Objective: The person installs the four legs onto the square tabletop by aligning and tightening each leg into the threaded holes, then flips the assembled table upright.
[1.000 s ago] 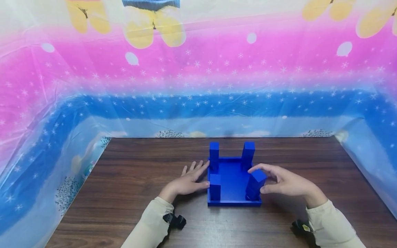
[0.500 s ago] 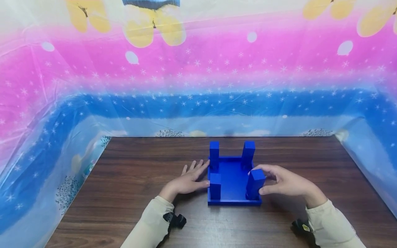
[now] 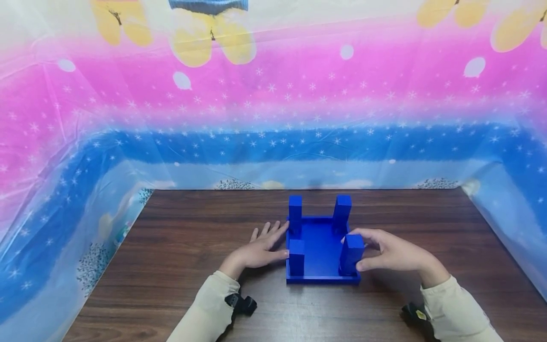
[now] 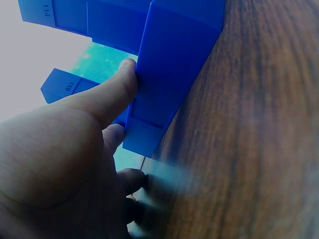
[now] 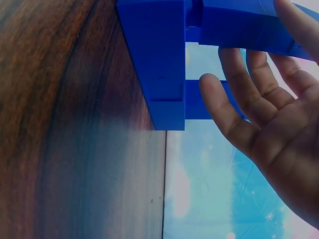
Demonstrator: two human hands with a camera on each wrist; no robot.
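A blue square base (image 3: 320, 256) with a raised rim lies on the table, an upright blue post at each corner. My right hand (image 3: 395, 251) holds the near right post (image 3: 352, 254) between thumb and fingers; its fingers pass behind it. In the right wrist view that post (image 5: 244, 25) crosses the top, and a small gap shows near its foot. My left hand (image 3: 255, 251) rests against the base's left side with fingers spread and thumb by the near left post (image 3: 297, 259). In the left wrist view, thumb (image 4: 117, 89) and fingertip touch the base's side wall (image 4: 174, 64).
The far left post (image 3: 295, 213) and far right post (image 3: 342, 213) stand at the back corners. Dark marks show on post ends in the left wrist view. A brown wooden table (image 3: 192, 213) bears everything, with a patterned cloth (image 3: 273, 147) behind it.
The near right post has turned and now stands straighter, its top shifted slightly left. My right index finger has moved from the post's top corner to behind it. The left hand stays put.
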